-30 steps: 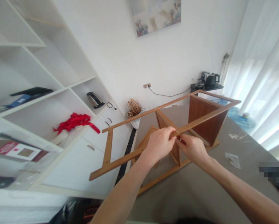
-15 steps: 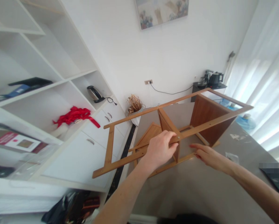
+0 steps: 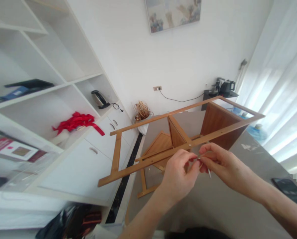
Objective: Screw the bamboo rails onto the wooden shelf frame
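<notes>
My left hand point(image 3: 182, 171) is closed, thumb and fingertips pinched together on something too small to make out. Right beside it, their fingertips meeting, my right hand point(image 3: 221, 164) is closed around a thin metal rod point(image 3: 209, 173) that looks like a hex key, its lower end poking out below the fingers. Just behind both hands lies the wooden shelf frame point(image 3: 148, 161), on its side on the grey table point(image 3: 238, 199). A screw head point(image 3: 190, 145) shows in its near rail, where a slanted wooden panel point(image 3: 177, 129) joins.
A phone point(image 3: 290, 189) lies at the table's right. White shelving point(image 3: 64, 149) on the left holds red ribbon point(image 3: 76, 122) and an electric kettle point(image 3: 100, 99). Dried plants point(image 3: 141, 111) stand behind the table, water bottles point(image 3: 257, 132) beyond its right edge.
My left hand has let go of the frame's near rail and moved to the right and down. My right hand has risen from the lower rail, and both hands now meet in front of the frame.
</notes>
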Action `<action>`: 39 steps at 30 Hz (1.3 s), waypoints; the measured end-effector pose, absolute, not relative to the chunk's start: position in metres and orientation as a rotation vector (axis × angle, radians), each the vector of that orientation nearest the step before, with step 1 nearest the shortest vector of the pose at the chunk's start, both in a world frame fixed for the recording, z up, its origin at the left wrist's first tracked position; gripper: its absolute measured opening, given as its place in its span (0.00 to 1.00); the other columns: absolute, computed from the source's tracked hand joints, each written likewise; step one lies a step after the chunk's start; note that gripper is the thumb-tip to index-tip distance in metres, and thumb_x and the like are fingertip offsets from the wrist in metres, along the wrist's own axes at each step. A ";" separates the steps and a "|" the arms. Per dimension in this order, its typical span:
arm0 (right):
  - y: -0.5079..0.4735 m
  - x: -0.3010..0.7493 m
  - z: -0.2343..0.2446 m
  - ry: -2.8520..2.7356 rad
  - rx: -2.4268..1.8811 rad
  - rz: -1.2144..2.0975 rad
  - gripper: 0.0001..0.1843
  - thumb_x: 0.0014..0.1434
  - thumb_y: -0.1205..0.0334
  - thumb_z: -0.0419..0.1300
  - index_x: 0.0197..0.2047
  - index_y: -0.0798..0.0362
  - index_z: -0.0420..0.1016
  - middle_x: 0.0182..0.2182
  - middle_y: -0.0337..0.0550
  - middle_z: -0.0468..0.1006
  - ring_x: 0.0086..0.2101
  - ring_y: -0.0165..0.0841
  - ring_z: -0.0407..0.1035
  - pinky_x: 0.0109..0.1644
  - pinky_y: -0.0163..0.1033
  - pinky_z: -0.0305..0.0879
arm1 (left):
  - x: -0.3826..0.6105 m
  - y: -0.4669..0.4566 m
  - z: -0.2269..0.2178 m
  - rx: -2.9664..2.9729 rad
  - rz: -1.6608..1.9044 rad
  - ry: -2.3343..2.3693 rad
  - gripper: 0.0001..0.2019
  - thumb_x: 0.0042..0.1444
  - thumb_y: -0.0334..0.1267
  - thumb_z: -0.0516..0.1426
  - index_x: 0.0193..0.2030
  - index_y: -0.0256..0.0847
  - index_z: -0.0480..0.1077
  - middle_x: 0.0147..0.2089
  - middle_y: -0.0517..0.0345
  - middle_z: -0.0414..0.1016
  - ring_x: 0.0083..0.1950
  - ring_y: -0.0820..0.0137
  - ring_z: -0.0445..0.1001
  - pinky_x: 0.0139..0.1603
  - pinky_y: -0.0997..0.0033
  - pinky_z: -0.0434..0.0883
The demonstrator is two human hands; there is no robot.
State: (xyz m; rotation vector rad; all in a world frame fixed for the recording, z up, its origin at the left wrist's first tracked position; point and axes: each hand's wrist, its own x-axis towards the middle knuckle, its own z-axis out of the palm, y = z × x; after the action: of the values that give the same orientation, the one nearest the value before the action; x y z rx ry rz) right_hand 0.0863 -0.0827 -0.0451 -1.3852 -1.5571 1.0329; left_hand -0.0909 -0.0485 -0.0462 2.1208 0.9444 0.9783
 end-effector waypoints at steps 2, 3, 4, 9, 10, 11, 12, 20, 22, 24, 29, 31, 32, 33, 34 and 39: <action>-0.081 0.081 -0.046 -1.575 -1.347 1.068 0.10 0.64 0.51 0.52 0.42 0.49 0.60 0.27 0.37 0.76 0.30 0.31 0.71 0.33 0.35 0.66 | -0.090 -0.051 -0.052 2.093 0.953 0.939 0.06 0.60 0.34 0.55 0.39 0.39 0.73 0.36 0.57 0.72 0.35 0.72 0.69 0.38 0.73 0.67; -0.080 0.080 -0.046 -1.593 -1.343 1.072 0.10 0.65 0.51 0.51 0.41 0.49 0.60 0.27 0.36 0.76 0.29 0.31 0.71 0.32 0.35 0.66 | -0.090 -0.052 -0.054 2.090 0.951 0.945 0.06 0.60 0.34 0.55 0.40 0.40 0.74 0.36 0.57 0.72 0.36 0.72 0.69 0.38 0.73 0.67; -0.079 0.080 -0.046 -1.619 -1.349 1.071 0.10 0.65 0.51 0.51 0.41 0.49 0.60 0.27 0.36 0.75 0.29 0.31 0.70 0.32 0.35 0.65 | -0.090 -0.052 -0.055 2.097 0.948 0.952 0.06 0.60 0.34 0.55 0.41 0.41 0.74 0.36 0.57 0.72 0.36 0.72 0.69 0.39 0.72 0.67; -0.079 0.083 -0.042 -1.683 -1.423 1.095 0.10 0.65 0.53 0.50 0.45 0.49 0.61 0.27 0.37 0.76 0.29 0.31 0.70 0.33 0.36 0.66 | -0.089 -0.052 -0.051 2.215 0.904 0.976 0.06 0.61 0.32 0.54 0.40 0.42 0.73 0.36 0.59 0.72 0.38 0.71 0.70 0.40 0.72 0.67; -0.079 0.084 -0.042 -1.649 -1.419 1.126 0.11 0.65 0.53 0.51 0.46 0.50 0.61 0.27 0.37 0.76 0.29 0.31 0.70 0.33 0.36 0.66 | -0.087 -0.053 -0.050 2.243 0.892 0.983 0.06 0.61 0.32 0.54 0.37 0.42 0.73 0.35 0.59 0.71 0.37 0.71 0.70 0.40 0.73 0.67; -0.079 0.085 -0.043 -1.607 -1.408 1.164 0.13 0.64 0.52 0.51 0.48 0.51 0.62 0.26 0.37 0.75 0.28 0.31 0.70 0.33 0.37 0.66 | -0.086 -0.053 -0.051 2.268 0.880 0.988 0.06 0.61 0.32 0.54 0.35 0.42 0.72 0.35 0.59 0.71 0.37 0.71 0.70 0.39 0.73 0.67; -0.080 0.086 -0.044 -1.567 -1.400 1.201 0.15 0.64 0.52 0.52 0.49 0.52 0.62 0.26 0.37 0.75 0.28 0.31 0.70 0.32 0.37 0.67 | -0.085 -0.052 -0.052 2.291 0.871 0.990 0.06 0.61 0.32 0.53 0.34 0.41 0.71 0.34 0.59 0.71 0.37 0.71 0.70 0.38 0.73 0.66; -0.080 0.093 -0.045 -1.678 -1.567 1.142 0.17 0.60 0.49 0.56 0.36 0.54 0.77 0.28 0.40 0.75 0.29 0.31 0.67 0.34 0.36 0.64 | -0.086 -0.053 -0.065 2.257 1.034 1.070 0.05 0.63 0.32 0.50 0.36 0.39 0.66 0.36 0.56 0.70 0.38 0.70 0.69 0.39 0.71 0.66; -0.079 0.091 -0.040 -1.724 -1.587 1.047 0.18 0.60 0.47 0.55 0.35 0.53 0.77 0.28 0.39 0.76 0.29 0.31 0.67 0.33 0.36 0.63 | -0.088 -0.053 -0.063 2.240 1.094 1.059 0.05 0.63 0.32 0.50 0.37 0.40 0.65 0.36 0.56 0.70 0.39 0.70 0.69 0.40 0.71 0.66; -0.077 0.088 -0.033 -1.754 -1.602 0.916 0.20 0.61 0.46 0.53 0.35 0.52 0.78 0.28 0.39 0.76 0.28 0.31 0.67 0.31 0.35 0.63 | -0.090 -0.051 -0.059 2.260 1.139 1.068 0.05 0.64 0.33 0.50 0.37 0.40 0.65 0.36 0.56 0.70 0.39 0.70 0.69 0.40 0.69 0.66; -0.057 0.088 -0.014 -2.051 -1.567 0.354 0.16 0.63 0.53 0.51 0.38 0.51 0.78 0.32 0.41 0.79 0.31 0.33 0.70 0.34 0.36 0.62 | -0.099 -0.039 -0.049 2.508 1.019 1.284 0.04 0.62 0.36 0.53 0.42 0.41 0.67 0.41 0.55 0.72 0.46 0.64 0.69 0.46 0.62 0.63; -0.045 0.092 -0.011 -2.223 -1.537 0.116 0.15 0.64 0.57 0.50 0.38 0.51 0.77 0.31 0.41 0.78 0.31 0.32 0.70 0.34 0.36 0.60 | -0.101 -0.035 -0.051 2.611 0.875 1.396 0.08 0.62 0.39 0.53 0.46 0.41 0.67 0.43 0.53 0.71 0.47 0.61 0.69 0.47 0.58 0.63; -0.039 0.094 -0.011 -2.308 -1.517 0.016 0.15 0.64 0.58 0.50 0.37 0.51 0.76 0.30 0.41 0.77 0.30 0.32 0.70 0.33 0.36 0.58 | -0.101 -0.033 -0.054 2.649 0.811 1.434 0.09 0.62 0.39 0.53 0.47 0.41 0.67 0.42 0.53 0.71 0.46 0.61 0.69 0.47 0.57 0.62; -0.034 0.097 -0.012 -2.386 -1.496 -0.074 0.15 0.65 0.58 0.49 0.36 0.51 0.75 0.29 0.41 0.76 0.30 0.32 0.69 0.32 0.36 0.56 | -0.101 -0.032 -0.057 2.675 0.765 1.461 0.10 0.63 0.39 0.52 0.49 0.41 0.67 0.42 0.53 0.71 0.45 0.61 0.69 0.46 0.57 0.62; -0.029 0.098 -0.013 -2.455 -1.477 -0.156 0.15 0.65 0.58 0.49 0.35 0.51 0.75 0.28 0.41 0.76 0.29 0.32 0.68 0.30 0.36 0.54 | -0.100 -0.031 -0.060 2.692 0.735 1.480 0.11 0.63 0.38 0.51 0.50 0.42 0.66 0.42 0.54 0.71 0.44 0.62 0.69 0.46 0.57 0.62; -0.020 0.097 -0.016 -2.628 -1.417 -0.333 0.17 0.67 0.56 0.47 0.30 0.51 0.70 0.26 0.39 0.73 0.27 0.29 0.65 0.26 0.35 0.46 | -0.098 -0.031 -0.070 2.694 0.745 1.525 0.12 0.65 0.37 0.48 0.52 0.43 0.66 0.42 0.55 0.71 0.43 0.63 0.69 0.45 0.57 0.62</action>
State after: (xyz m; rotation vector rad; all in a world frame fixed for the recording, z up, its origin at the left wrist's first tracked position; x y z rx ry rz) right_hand 0.0970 -0.0195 -0.0161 -1.4174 -2.6280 -0.3325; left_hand -0.0985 -0.0313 -0.0704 2.6940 1.5255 0.7448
